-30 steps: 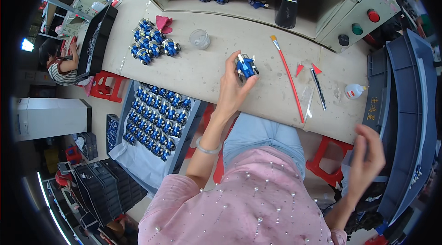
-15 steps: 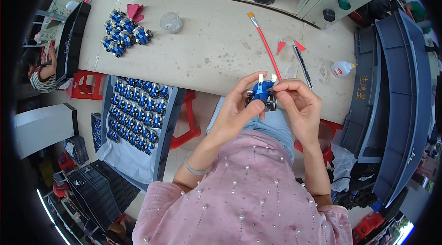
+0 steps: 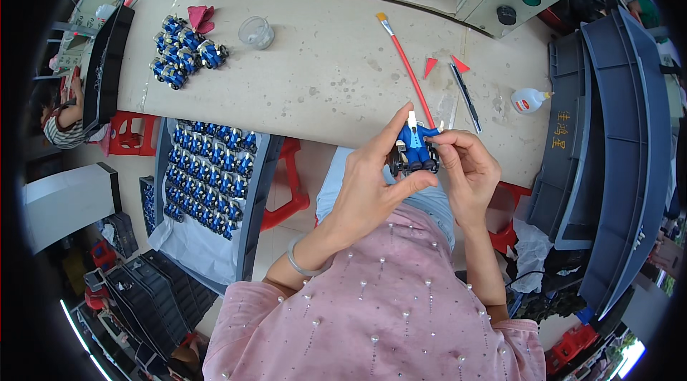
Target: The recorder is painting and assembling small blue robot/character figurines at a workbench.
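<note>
A small toy figurine [image 3: 415,143] in a blue suit, with a pale head and black wheels at its sides, is held upright over my lap. My left hand [image 3: 368,184] cradles it from the left, the index finger beside its head and the thumb stretched below its legs. Some fingers of that hand are hidden behind the figurine. With thumb and forefinger, my right hand [image 3: 469,173] pinches the figurine's raised arm. A red-handled paintbrush [image 3: 410,70] lies on the table just beyond it.
Similar figurines cluster [image 3: 179,52] on the worktable [image 3: 308,80], near a clear cup [image 3: 256,33]. More stand in rows in a lined tray [image 3: 204,256] at left. A pen [image 3: 465,95], red scraps and a white glue bottle [image 3: 529,100] lie right. Large grey crates [image 3: 630,166] flank me.
The figurine has turned to show its front and legs more fully. My left thumb has shifted off its front to below the legs. The whole view has shifted slightly.
</note>
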Demonstrator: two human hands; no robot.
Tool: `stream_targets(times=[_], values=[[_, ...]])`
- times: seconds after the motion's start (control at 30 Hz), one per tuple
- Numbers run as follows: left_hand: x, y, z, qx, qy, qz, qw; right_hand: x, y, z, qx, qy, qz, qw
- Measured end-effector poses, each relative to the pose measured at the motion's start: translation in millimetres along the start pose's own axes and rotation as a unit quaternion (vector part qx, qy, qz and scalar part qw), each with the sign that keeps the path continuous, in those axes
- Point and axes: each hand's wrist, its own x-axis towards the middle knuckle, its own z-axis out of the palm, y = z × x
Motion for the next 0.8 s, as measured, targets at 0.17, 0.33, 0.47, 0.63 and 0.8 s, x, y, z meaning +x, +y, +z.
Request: stream_targets(times=[0.17,0.33,0.47,0.63,0.8], values=[[-1,4,1,0.028,0.005,0.002,1.0,-2,6,6,0.019,0.013,-0.017,1.0],[-3,3,0,0.018,0.003,-0.006,1.0,-2,8,9,0.014,0.022,-0.026,0.999],[-3,0,0,-0.008,-0.008,-0.006,1.0,-1,9,14,0.029,0.031,-0.063,0.997],[-2,-2,-1,-0.01,-0.011,0.007,1.0,-2,9,18,0.02,0.052,-0.08,0.995],[0,-1,-3,-0.021,-0.012,0.022,0.999,-2,9,21,0.026,0.065,-0.085,0.994]])
